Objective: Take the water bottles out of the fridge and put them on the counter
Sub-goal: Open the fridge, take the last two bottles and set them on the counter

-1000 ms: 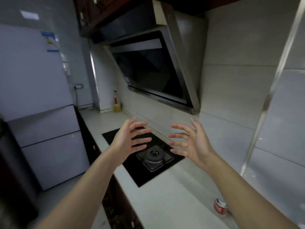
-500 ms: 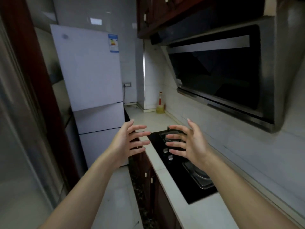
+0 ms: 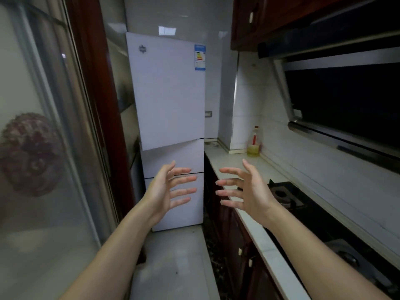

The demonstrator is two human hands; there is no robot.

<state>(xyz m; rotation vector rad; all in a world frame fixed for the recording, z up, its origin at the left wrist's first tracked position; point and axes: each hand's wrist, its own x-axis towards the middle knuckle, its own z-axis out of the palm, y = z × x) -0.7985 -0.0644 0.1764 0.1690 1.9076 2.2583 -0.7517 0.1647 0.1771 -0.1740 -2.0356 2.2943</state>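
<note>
Two hands are raised in front of you, palms facing each other, and neither touches anything. Your left hand (image 3: 166, 191) has its fingers spread and nearly straight, and it holds nothing. Your right hand (image 3: 246, 191) is likewise spread and empty, fingers pointing toward the left hand with a gap between the two sets of fingertips.

Beyond the hands stands the fridge (image 3: 171, 118), white, upright, with all three of its doors closed; no water bottles can be seen, so their position cannot be told. A blue label (image 3: 200, 57) sits at the upper right corner of the fridge's top door.

Right of the fridge, the counter (image 3: 229, 161) runs toward you along the tiled wall. An oil bottle (image 3: 254, 144) stands upright at the far end of the counter, near the fridge. A black stove (image 3: 285, 194) is set into the counter, nearer you than the oil bottle. Left of the fridge is a glass door (image 3: 43, 148) in a dark red frame.
</note>
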